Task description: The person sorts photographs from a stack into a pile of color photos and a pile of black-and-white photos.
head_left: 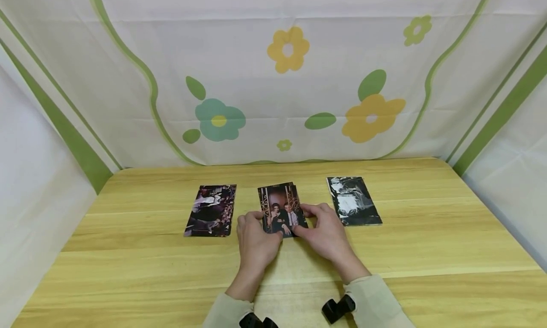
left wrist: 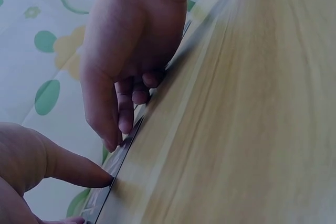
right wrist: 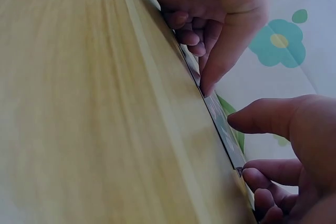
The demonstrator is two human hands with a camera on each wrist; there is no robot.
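Observation:
In the middle of the table lies a small, slightly uneven stack of photo cards (head_left: 277, 197), the top one showing two seated people in dark formal dress. My left hand (head_left: 258, 242) holds its left side, fingers along the edge and thumb at the near edge. On the right side my right hand (head_left: 326, 233) grips the stack, fingers at the edge and thumb over the lower right part. The wrist views show the cards edge-on and low to the tabletop, with the left thumb (left wrist: 79, 169) at the near edge and the right thumb (right wrist: 262, 116) by the card face.
To the left lies a photo card (head_left: 211, 211) with a purple, dark scene. A stack of black-and-white photo cards (head_left: 354, 202) lies to the right. The wooden table (head_left: 128, 261) meets a white flowered cloth (head_left: 256, 90) at its back edge.

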